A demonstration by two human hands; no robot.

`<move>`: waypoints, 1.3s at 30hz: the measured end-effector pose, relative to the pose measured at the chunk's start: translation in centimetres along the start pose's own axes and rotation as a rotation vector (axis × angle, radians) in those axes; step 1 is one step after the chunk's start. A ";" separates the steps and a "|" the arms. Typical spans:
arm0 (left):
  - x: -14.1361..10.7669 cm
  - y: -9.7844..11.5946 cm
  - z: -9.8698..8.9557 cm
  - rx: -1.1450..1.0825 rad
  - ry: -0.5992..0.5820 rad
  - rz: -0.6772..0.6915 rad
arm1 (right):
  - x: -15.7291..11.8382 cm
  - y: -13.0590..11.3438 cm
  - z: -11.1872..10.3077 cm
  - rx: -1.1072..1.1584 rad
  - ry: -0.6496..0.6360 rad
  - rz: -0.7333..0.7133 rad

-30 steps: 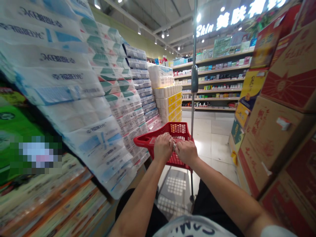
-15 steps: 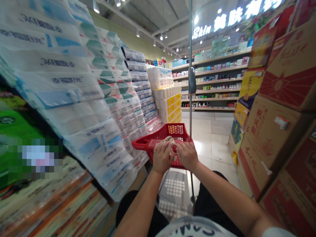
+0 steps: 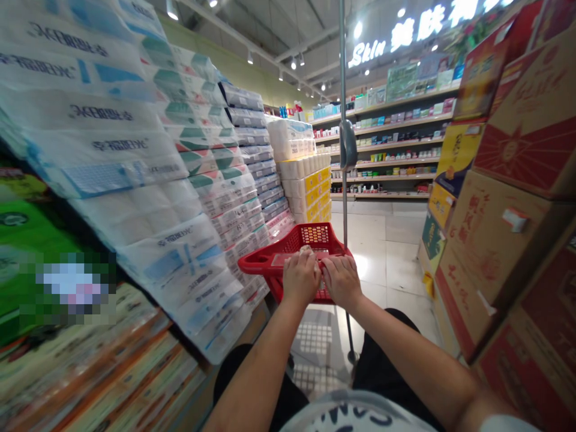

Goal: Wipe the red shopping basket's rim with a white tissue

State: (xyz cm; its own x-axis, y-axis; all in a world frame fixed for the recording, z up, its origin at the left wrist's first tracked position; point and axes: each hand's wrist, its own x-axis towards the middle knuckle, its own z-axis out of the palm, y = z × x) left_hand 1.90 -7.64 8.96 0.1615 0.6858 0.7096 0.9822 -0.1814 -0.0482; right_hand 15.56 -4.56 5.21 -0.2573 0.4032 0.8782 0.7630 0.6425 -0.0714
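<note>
The pale tiled floor [image 3: 398,246] is bordered on the left by tall stacks of wrapped paper packs [image 3: 121,150] and on the right by piled boxes [image 3: 490,234] in brown, red and yellow. The far end is closed off by shelves [image 3: 400,123] filled with small bottles and cartons, above which a lit white sign [image 3: 407,33] is mounted. In the middle, a red shopping cart [image 3: 256,264] is placed just in front of the person, near the paper packs. Its near edge is gripped from above by the left hand [image 3: 300,276] and the right hand [image 3: 342,279], which are set close side by side, fingers curled over and mostly closed. A small pale crumpled item [image 3: 306,249] is partly covered by the left fingers; what it is cannot be told. Beside the cart's right edge, an upright metal pole [image 3: 344,204] is seen, with a grey fitting [image 3: 348,146] attached partway up.
</note>
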 end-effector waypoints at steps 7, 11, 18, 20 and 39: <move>0.1 0.2 0.9 -0.002 0.068 0.041 | -0.6 0.7 0.6 0.003 0.032 -0.084; -2.0 -0.8 2.1 0.017 0.147 0.149 | -1.1 0.9 0.6 0.015 0.044 -0.098; 0.7 -0.2 0.5 -0.006 0.028 0.040 | -1.1 0.8 0.6 0.049 0.035 -0.085; 1.5 0.0 0.3 -0.025 0.014 0.027 | -1.0 0.8 0.7 0.057 0.043 -0.085; 1.1 0.8 0.7 0.004 0.055 0.087 | -1.2 1.1 0.9 0.106 0.072 -0.086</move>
State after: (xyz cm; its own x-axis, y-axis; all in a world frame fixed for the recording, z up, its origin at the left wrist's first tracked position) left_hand 2.89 -6.55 9.26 0.2409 0.6277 0.7402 0.9651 -0.2358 -0.1141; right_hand 16.15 -3.77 3.62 -0.2731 0.2980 0.9147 0.6722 0.7393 -0.0402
